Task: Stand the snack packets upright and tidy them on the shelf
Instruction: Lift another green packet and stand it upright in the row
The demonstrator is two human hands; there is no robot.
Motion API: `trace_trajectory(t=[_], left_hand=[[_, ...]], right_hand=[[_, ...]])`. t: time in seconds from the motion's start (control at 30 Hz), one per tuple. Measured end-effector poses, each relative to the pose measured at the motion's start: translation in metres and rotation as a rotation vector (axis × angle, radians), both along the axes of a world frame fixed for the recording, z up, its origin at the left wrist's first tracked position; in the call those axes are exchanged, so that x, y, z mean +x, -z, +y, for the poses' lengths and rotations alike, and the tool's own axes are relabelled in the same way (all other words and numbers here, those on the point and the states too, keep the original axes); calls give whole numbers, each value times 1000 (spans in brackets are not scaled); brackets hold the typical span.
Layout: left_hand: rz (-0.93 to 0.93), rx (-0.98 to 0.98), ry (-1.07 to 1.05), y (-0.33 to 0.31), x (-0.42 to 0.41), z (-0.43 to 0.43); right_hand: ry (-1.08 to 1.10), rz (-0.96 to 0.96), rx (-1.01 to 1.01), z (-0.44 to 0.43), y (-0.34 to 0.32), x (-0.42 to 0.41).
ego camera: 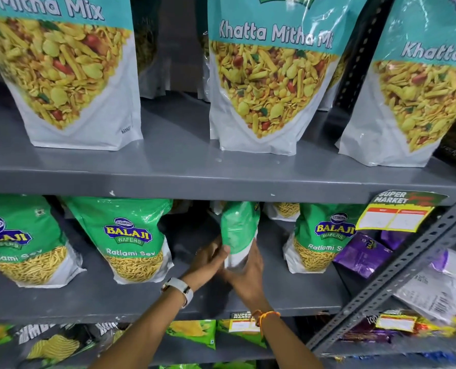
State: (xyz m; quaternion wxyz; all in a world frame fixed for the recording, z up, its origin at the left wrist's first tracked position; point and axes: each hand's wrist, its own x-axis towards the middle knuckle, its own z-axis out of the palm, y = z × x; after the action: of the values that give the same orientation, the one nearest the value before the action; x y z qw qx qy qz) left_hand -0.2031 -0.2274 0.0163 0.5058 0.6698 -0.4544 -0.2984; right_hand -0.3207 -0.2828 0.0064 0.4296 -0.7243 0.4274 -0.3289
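Head view, nearest first: two forearms reach up into the middle shelf [141,302], the left one carrying a white wristband [180,287], the right one an orange thread [268,315]. The left hand [209,258] and the right hand [245,270] close together around the white lower end of one green snack packet [239,230]. The fingers of both hands wrap the base, so each hand holds the packet; neither is spread wide. The packet stands edge-on to the camera, its top close under the upper shelf [221,179], in the gap between a Ratlami Sev packet [131,241] on the left and another [320,238] on the right.

Step in hand, as judged: seat this packet upright and face it forward.

1. Keep both hands low on the base; a grip higher up would likely crush the soft body.
2. Turn the packet so the printed face points outward, matching its neighbours.
3. Spread the bottom gusset flat on the shelf before letting go, otherwise it may topple.
4. Align its front edge with the two standing packets.

Farther back, more packets sit behind the front row, partly hidden. On the upper shelf, three Khatta Mitha Mix packets [269,83] already stand upright.
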Motion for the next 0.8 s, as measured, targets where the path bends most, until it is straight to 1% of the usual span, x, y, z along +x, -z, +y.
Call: trace_trajectory(t=[0.07,0.1,0.17,0.23,0.27,0.33,0.4,0.43,0.5,0.57,0.6,0.7,0.8], left_hand=[[31,-65,-52,7,-1,3],[29,-85,-115,11,1,4],[-21,-91,-246,14,11,-1],[7,-61,-292,10,23,-9],[50,-38,-267,8,30,-15],[112,36,-137,1,42,-20],[132,132,-25,1,48,-22],[165,135,24,3,47,-21],[286,66,50,9,41,-19],[404,-22,-19,17,32,-17],[429,-62,-83,21,26,-16],[417,-175,-231,27,7,-12],[319,-185,-223,27,1,-5]], right_hand=[[4,-29,30,-9,-3,-3],[6,-43,49,-12,-2,-4],[-9,-43,108,-21,1,-7],[-65,-52,176,-29,-1,-12],[-100,-61,210,-34,-4,-13],[-190,-97,291,-43,-12,-17],[-268,-101,308,-52,-16,-21],[-292,-86,293,-57,-17,-22],[-303,-19,258,-66,-18,-24],[-323,33,230,-72,-20,-27],[-325,27,219,-72,-21,-29],[-257,-57,268,-69,-17,-37],[-270,-72,305,-61,-9,-38]])
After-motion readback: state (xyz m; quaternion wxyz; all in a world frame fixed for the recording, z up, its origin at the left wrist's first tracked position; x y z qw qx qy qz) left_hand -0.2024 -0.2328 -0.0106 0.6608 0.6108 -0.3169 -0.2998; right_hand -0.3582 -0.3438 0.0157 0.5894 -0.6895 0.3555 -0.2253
